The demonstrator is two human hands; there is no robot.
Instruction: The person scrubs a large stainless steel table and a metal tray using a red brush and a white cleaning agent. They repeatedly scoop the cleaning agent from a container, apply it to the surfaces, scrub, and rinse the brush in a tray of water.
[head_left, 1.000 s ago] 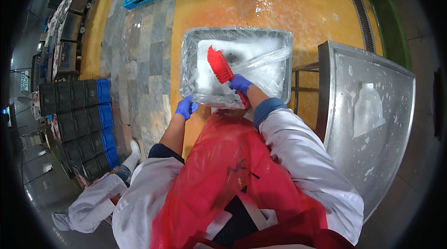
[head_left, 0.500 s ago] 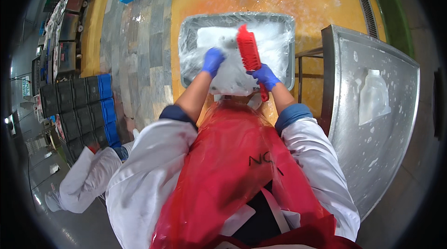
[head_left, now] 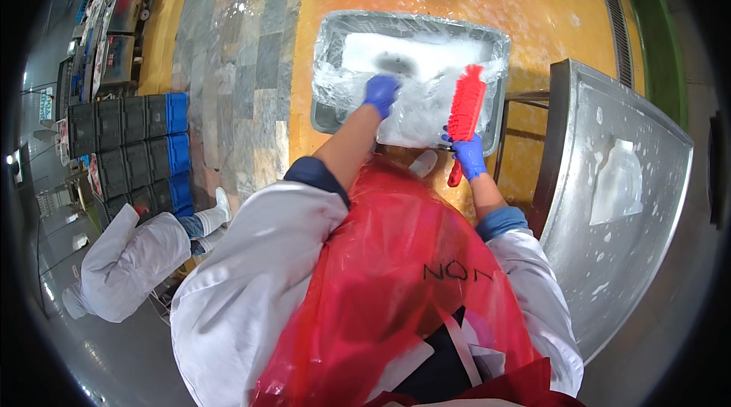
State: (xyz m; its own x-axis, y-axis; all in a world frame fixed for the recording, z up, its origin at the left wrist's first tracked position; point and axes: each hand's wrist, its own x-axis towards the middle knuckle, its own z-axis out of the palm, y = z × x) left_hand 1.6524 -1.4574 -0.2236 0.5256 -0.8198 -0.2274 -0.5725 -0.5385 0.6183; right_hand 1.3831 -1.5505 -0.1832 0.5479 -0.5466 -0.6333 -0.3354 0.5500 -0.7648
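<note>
Swinging over since half a second ago, the red brush [head_left: 466,106] now tips its far end slightly rightward, where it leaned left before; it has also shifted toward the right end of the grey tub [head_left: 327,114]. It is held above the tub's near right part, its handle end sticking out past the near rim. Its long axis runs roughly away from the person, bristle head far, handle end near the apron [head_left: 396,217]. The gloved right hand [head_left: 470,154] is closed around the handle just below the bristles. The left hand [head_left: 382,93] is over the clear film [head_left: 411,133] in the tub, fingers curled but blurred; I cannot tell whether it grips the film.

As a judgement, a hard pull by the left hand could tear the film or slop the white suds [head_left: 449,53] over the rim. If the bristles dip lower, they could snag the film, and a wet glove might let the handle slip.
</note>
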